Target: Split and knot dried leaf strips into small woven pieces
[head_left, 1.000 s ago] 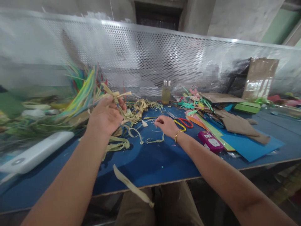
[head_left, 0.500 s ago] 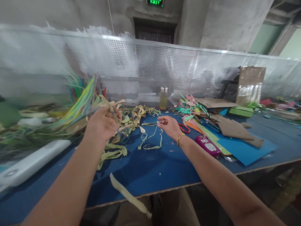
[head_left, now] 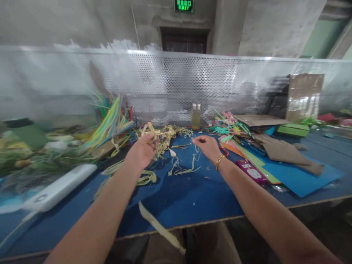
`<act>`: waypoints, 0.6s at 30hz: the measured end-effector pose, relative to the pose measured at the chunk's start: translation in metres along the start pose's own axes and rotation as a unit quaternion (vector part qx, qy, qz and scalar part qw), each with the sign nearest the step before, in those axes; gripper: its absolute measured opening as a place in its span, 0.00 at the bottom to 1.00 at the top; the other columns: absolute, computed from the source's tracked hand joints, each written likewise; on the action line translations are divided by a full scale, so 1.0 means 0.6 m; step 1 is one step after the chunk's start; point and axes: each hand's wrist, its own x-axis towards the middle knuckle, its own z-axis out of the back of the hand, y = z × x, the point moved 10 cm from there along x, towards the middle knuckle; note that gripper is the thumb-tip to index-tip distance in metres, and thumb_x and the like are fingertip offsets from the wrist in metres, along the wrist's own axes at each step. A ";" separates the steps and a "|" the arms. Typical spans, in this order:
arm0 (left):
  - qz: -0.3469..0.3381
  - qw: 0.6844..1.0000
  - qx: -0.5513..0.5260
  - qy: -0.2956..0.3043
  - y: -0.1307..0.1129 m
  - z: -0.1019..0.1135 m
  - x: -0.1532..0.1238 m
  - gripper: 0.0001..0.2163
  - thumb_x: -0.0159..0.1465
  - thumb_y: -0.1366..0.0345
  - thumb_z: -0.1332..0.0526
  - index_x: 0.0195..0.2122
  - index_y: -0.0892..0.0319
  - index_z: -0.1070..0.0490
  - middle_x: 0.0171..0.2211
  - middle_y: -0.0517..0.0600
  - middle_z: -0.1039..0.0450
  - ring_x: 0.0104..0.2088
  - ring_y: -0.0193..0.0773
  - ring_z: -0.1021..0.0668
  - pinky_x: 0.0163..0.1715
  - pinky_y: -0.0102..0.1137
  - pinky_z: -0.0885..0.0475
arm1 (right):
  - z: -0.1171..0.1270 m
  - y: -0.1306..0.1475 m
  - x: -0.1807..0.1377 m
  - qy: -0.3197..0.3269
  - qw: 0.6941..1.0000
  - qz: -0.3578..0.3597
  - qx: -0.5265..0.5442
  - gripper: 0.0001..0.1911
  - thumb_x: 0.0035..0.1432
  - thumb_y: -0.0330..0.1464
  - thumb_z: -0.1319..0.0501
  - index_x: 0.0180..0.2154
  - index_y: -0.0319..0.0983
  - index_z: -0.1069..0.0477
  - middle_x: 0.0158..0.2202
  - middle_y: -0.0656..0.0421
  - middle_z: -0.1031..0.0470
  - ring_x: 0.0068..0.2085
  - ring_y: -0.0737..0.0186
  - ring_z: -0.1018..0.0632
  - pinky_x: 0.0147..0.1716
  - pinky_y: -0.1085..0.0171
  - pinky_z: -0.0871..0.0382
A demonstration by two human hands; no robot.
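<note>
straw-coloured scraps are everywhere on the blue table top [head_left: 176,200], and the small glass bottle [head_left: 195,116] standing at the back against the perforated screen [head_left: 176,82] is the easiest thing to steer by. to the left of the bottle and nearer the person, the left hand [head_left: 141,151] is raised off the table with its fingers clenched round a tuft of straw strips [head_left: 154,132], the loose ends sticking up and outward toward the bottle. just in front of the bottle and a little right, the right hand [head_left: 209,146] (gold bangle [head_left: 219,161] on the wrist) has thumb and fingertips pinched on the top of a thin curly strand [head_left: 192,163], which trails down to the table between the two hands. right of the bottle and nearer than it, a pink case [head_left: 251,171] lies just beside the right forearm, with a blue sheet [head_left: 299,176] beyond it. far left of the bottle a fan of coloured strips [head_left: 112,117] rises, blurred, and a long white device [head_left: 59,187] lies near the edge. one long strip [head_left: 161,227] hangs over the near edge.
</note>
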 end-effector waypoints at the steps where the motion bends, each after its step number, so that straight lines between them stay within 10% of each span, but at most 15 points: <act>1: -0.001 1.000 0.005 0.001 0.001 0.001 0.001 0.06 0.50 0.73 0.36 0.29 0.60 0.30 0.23 0.44 0.28 0.26 0.30 0.24 0.26 0.24 0.28 | 0.007 0.002 0.001 -0.010 1.000 0.011 -0.021 0.11 0.48 0.40 0.37 0.29 0.40 0.24 0.30 0.59 0.23 0.32 0.63 0.26 0.34 0.65 0.34; 18: -0.035 0.997 -0.040 -0.064 -0.055 0.024 -0.003 0.04 0.52 0.71 0.38 0.24 0.57 0.32 0.20 0.42 0.28 0.24 0.30 0.25 0.27 0.24 0.28 | 0.054 0.030 0.002 -0.037 0.953 0.024 -0.298 0.11 0.53 0.40 0.40 0.33 0.44 0.22 0.34 0.55 0.23 0.39 0.54 0.28 0.42 0.55 0.42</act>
